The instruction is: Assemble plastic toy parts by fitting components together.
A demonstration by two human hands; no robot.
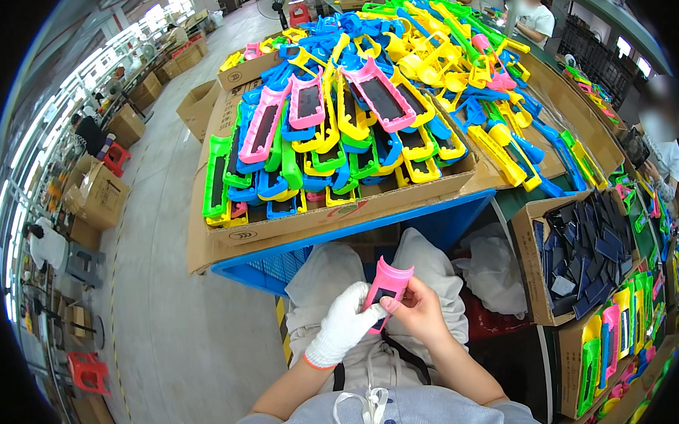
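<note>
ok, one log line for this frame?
left hand: gloved, holding pink frame | right hand: bare, on same frame | ahead: cardboard tray of coloured frames

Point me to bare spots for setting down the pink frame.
Little room. Bare: the lap between blue crate and hands, grey floor at left. Crowded: cardboard tray heaped with coloured frames; box of dark inserts right.

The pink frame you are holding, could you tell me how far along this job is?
Done: many coloured frames with dark inserts lie stacked on cardboard. In hand: the gloved left hand and bare right hand hold a pink frame. Left: a box of dark inserts and loose coloured parts.
</note>
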